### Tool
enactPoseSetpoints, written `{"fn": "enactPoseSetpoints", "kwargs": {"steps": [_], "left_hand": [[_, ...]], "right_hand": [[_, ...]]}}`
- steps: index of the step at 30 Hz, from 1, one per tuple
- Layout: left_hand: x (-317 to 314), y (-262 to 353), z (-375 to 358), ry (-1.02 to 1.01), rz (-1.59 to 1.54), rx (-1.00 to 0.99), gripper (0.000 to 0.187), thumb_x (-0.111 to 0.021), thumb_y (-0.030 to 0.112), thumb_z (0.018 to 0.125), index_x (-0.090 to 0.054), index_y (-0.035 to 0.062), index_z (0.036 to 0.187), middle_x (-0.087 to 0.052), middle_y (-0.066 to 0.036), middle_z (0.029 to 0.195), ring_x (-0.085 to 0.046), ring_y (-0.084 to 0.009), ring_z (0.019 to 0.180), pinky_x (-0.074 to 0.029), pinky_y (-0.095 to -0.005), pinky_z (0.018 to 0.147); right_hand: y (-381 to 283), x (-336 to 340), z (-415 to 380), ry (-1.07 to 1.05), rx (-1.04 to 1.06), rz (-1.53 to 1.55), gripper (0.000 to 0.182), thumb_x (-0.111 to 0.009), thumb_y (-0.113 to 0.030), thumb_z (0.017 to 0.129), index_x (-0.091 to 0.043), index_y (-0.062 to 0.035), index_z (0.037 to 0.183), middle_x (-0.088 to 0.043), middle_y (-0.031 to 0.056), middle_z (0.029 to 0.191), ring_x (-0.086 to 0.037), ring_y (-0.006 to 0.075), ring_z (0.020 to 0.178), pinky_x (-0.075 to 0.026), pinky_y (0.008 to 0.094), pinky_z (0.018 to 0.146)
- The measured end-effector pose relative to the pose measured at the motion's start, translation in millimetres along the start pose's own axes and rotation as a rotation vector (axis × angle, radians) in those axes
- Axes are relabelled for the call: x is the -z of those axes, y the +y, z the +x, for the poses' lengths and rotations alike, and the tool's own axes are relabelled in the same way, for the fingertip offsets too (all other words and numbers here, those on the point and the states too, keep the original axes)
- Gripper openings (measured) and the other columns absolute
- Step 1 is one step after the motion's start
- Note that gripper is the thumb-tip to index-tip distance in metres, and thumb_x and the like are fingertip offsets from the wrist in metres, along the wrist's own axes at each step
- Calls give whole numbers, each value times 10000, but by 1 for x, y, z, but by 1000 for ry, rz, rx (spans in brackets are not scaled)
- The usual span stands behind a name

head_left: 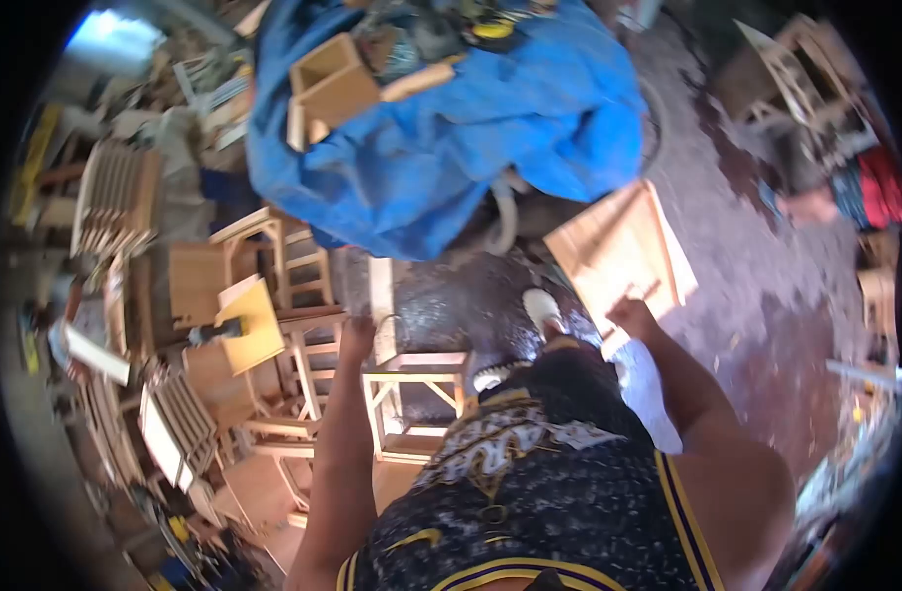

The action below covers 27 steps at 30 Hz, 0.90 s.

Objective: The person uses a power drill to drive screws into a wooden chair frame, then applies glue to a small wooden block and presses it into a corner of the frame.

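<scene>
A light wooden panel piece (608, 246) with a raised edge hangs or stands at the right, beside the blue tarp. My right hand (633, 315) is closed at its near edge, with the arm reaching down from the right. My left hand (358, 335) hangs low on the left, near an upright pale wooden strip (383, 295); its fingers are blurred. Just below and right of that hand stands a small wooden stool frame (416, 376). Wooden chair frames (303, 266) crowd its other side, with a yellowish board (251, 330) leaning among them.
A blue tarp (470, 158) covers a bulky heap ahead, carrying a wooden box (334, 84) and tools. Stacked wooden panels (119, 197) fill the left. Another person's leg (810, 205) shows at the right, near wooden furniture (791, 74). The concrete floor (697, 217) has dark wet patches.
</scene>
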State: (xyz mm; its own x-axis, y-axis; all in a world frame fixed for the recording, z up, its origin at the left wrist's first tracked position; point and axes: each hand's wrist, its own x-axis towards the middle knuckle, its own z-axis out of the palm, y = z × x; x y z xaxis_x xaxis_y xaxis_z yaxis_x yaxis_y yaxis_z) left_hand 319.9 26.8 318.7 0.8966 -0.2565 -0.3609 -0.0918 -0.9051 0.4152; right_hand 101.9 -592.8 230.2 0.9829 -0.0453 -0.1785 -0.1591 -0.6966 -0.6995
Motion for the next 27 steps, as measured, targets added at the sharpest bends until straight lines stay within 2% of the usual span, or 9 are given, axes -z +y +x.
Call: {"fn": "enactPoseSetpoints", "kwargs": {"steps": [3,6,9,10,11,15,19,25,27], "left_hand": [[82,95,95,319,-121,69,339,-594,200,840,-598,45,1142,-633,-201,1076,-599,-364,1033,-466,-427,882],[147,120,190,715,-18,-112,400,-639,172,801,-575,14,1163,-597,-216,1160,-566,-368,1086,-457,-412,920],[206,157,249,939,-73,43,415,-598,166,810,-560,25,1199,-613,-226,1139,-573,-393,1072,-451,-430,930],[233,201,239,808,-82,122,450,-585,192,837,-536,15,1247,-596,-234,1180,-563,-390,1099,-450,-442,927],[228,156,282,990,132,90,435,-562,236,873,-533,42,1262,-598,-225,1184,-574,-396,1081,-462,-455,907],[238,157,302,763,-29,176,355,-535,281,903,-566,93,1203,-636,-210,1106,-604,-418,1007,-482,-480,869],[233,161,297,789,161,309,452,-585,216,834,-511,113,1267,-534,-196,1254,-529,-374,1132,-447,-456,955],[255,159,299,694,168,383,360,-610,283,800,-622,80,1096,-644,-203,1035,-616,-377,955,-494,-460,837],[262,159,292,753,213,285,289,-616,293,791,-659,65,963,-667,-192,932,-636,-376,878,-502,-464,782]], "right_hand": [[-13,27,9,-203,-321,163,322,-638,-299,872,-666,-6,743,-625,153,629,-631,260,602,-474,385,591],[13,36,22,-187,-306,186,291,-589,-273,905,-682,-14,812,-631,133,638,-634,216,578,-492,350,582],[53,37,22,-149,-372,196,226,-614,-246,908,-648,-27,860,-613,73,624,-601,133,555,-482,285,541],[61,38,17,-173,-514,272,252,-604,-266,913,-636,-32,826,-623,68,629,-600,131,555,-479,283,535],[41,59,13,-203,-600,270,257,-594,-279,912,-633,-42,821,-633,70,637,-600,139,550,-479,292,534],[90,67,-37,-198,-388,85,245,-568,-258,918,-641,-35,850,-638,84,621,-601,152,526,-493,310,540],[90,93,-64,-223,-792,348,226,-606,-210,899,-636,13,879,-642,87,668,-608,152,532,-484,283,447],[70,107,-26,-242,-876,322,248,-609,-231,898,-633,10,952,-643,98,679,-623,156,558,-493,279,466],[53,106,2,-189,-738,159,238,-619,-246,895,-644,-15,944,-655,100,695,-622,147,552,-492,280,485]]}}
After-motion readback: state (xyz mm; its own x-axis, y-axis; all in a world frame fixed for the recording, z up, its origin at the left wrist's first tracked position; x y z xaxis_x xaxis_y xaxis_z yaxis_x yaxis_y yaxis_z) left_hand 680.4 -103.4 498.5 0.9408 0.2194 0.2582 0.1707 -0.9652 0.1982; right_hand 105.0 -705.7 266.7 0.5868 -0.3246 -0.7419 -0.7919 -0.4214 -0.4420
